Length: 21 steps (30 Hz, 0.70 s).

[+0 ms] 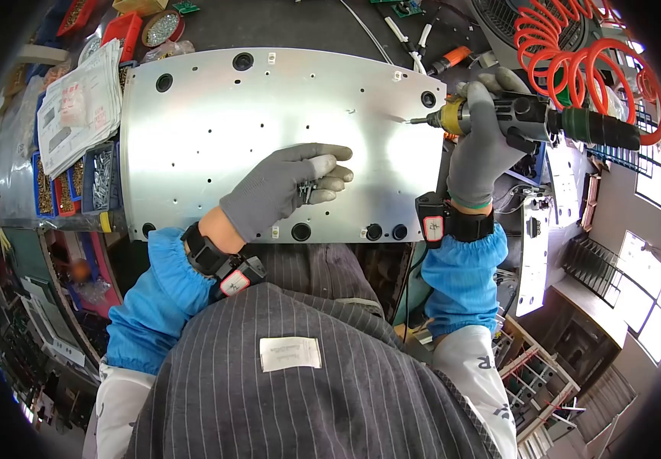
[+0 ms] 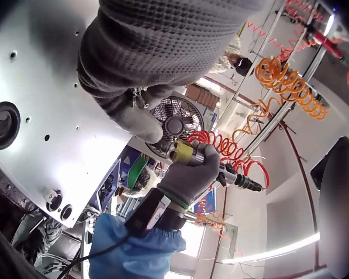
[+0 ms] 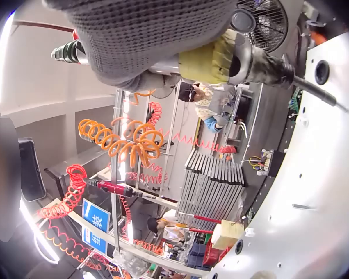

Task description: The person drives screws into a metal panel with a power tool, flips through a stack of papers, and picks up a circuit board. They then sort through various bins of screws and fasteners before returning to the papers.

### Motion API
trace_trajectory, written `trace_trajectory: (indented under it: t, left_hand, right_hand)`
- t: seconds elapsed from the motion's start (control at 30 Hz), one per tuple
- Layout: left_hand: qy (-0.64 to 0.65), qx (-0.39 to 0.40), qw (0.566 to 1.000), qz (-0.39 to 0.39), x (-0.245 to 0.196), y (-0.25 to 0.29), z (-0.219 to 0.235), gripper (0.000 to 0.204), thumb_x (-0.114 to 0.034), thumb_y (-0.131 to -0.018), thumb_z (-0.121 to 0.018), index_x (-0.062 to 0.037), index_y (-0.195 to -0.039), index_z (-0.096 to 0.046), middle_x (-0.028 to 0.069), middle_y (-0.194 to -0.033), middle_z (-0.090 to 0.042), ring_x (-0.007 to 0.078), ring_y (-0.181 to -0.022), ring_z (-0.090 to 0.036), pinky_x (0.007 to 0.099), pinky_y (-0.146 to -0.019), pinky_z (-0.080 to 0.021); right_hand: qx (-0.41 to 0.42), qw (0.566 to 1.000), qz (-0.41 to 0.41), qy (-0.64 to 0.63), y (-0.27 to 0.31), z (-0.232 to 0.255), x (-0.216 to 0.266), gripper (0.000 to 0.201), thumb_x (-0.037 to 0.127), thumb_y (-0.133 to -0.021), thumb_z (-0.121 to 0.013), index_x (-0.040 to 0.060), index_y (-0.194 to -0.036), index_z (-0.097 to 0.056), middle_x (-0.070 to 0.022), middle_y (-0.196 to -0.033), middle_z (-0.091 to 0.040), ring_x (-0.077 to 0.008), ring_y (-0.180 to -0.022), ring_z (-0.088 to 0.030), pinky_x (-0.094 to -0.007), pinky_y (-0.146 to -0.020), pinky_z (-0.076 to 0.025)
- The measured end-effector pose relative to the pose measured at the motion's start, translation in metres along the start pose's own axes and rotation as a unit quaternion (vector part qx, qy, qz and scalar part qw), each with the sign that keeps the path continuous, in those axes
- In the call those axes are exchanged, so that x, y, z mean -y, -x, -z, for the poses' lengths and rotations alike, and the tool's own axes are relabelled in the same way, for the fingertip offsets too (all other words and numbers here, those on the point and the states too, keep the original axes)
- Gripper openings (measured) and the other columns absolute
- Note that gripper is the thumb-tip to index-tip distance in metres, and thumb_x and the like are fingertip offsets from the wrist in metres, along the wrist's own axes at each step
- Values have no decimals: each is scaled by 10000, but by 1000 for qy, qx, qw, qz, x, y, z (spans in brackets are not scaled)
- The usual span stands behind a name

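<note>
A flat silver metal panel with small holes and black round grommets lies on the bench. Over its lower middle is the left hand, in a grey glove, with several small screws held in its curled fingers; the left wrist view shows screws between the fingers too. Off the panel's right end, the right hand grips a power screwdriver with a yellow collar, its bit pointing left over the panel. In the right wrist view the bit reaches close to the panel surface; contact cannot be told.
Papers and small bins of screws stand left of the panel. A red coiled hose hangs by the screwdriver at the upper right. Beyond the panel are a fan, an orange-handled tool and white cables.
</note>
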<state>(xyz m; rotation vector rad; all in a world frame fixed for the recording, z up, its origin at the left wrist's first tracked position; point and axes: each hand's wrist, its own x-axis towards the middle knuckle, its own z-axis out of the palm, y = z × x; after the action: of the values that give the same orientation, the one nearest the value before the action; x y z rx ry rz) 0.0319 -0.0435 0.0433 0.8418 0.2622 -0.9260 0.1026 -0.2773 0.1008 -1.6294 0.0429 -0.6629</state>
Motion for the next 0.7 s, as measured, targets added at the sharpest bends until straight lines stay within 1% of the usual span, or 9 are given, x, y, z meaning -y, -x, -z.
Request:
trace_trajectory:
  t: [0.1,0.17,0.2,0.23,0.33,0.43,0.5,0.53,0.7]
  left_hand:
    - [31,-8,999,-7,2,0,-1,407,-216,-1009,-563,37,-1327,-530,122,-1147,-652,105,-999,-636,211,-868,-545]
    - [47,-16,999,-7,2,-1,-2,400,-211,-1007,-569,36,-1319,-535,114,-1129,-655,98,-981,-638,202,-846,-547]
    - [22,-19,1000,5,1,-1,-4,397,-217,-1007,-572,36,-1312,-540,104,-1105,-655,82,-938,-630,194,-811,-543]
    - [-3,-20,1000,18,2,-2,-4,394,-222,-1007,-576,36,-1304,-544,95,-1082,-656,66,-894,-622,186,-776,-539]
    - [11,11,999,39,10,-9,0,371,-202,-998,-604,36,-1281,-576,127,-1062,-676,107,-903,-655,211,-758,-571]
    - [-5,16,999,48,11,-7,-5,356,-200,-997,-608,31,-1267,-587,107,-1017,-678,72,-808,-620,194,-680,-548]
    - [-28,29,998,51,14,-5,-4,356,-216,-998,-602,24,-1260,-581,89,-1017,-666,60,-814,-595,190,-698,-524]
    - [-48,40,997,51,15,-4,-4,356,-232,-999,-595,16,-1254,-575,72,-1018,-653,47,-819,-571,187,-717,-500]
    - [-42,79,996,11,19,2,-4,353,-222,-998,-591,17,-1259,-576,93,-1062,-648,82,-863,-595,209,-775,-520]
  right_hand:
    - [3,1000,-17,-18,2,-1,10,406,-56,-787,-695,-76,-1175,-578,-108,-951,-671,-141,-833,-643,-281,-762,-538]
    - [25,999,19,13,12,0,27,327,-76,-795,-652,-80,-1118,-606,-160,-1057,-623,-207,-947,-645,-319,-785,-562]
    - [5,999,-37,19,22,-1,44,393,-45,-814,-638,-64,-1199,-561,-172,-1114,-596,-228,-992,-632,-367,-836,-562]
    - [32,996,-72,-41,26,3,48,453,1,-839,-600,-49,-1278,-499,-148,-1085,-592,-214,-939,-621,-392,-855,-545]
    - [30,992,-94,-75,45,4,66,466,30,-854,-553,-33,-1310,-474,-112,-1054,-591,-190,-865,-595,-400,-853,-531]
    - [24,988,-125,-87,59,7,75,465,32,-853,-537,-26,-1311,-483,-89,-1029,-586,-179,-832,-571,-396,-852,-521]
    - [-14,984,-143,-105,66,9,80,459,26,-854,-530,-20,-1309,-487,-85,-1039,-595,-178,-843,-574,-404,-872,-517]
    - [16,993,-87,-84,68,20,70,385,54,-908,-574,-100,-1255,-511,-153,-1103,-593,-221,-893,-664,-406,-839,-579]
    - [-49,986,-115,-112,80,22,76,425,64,-889,-558,-77,-1285,-501,-145,-1109,-597,-209,-886,-650,-410,-917,-541]
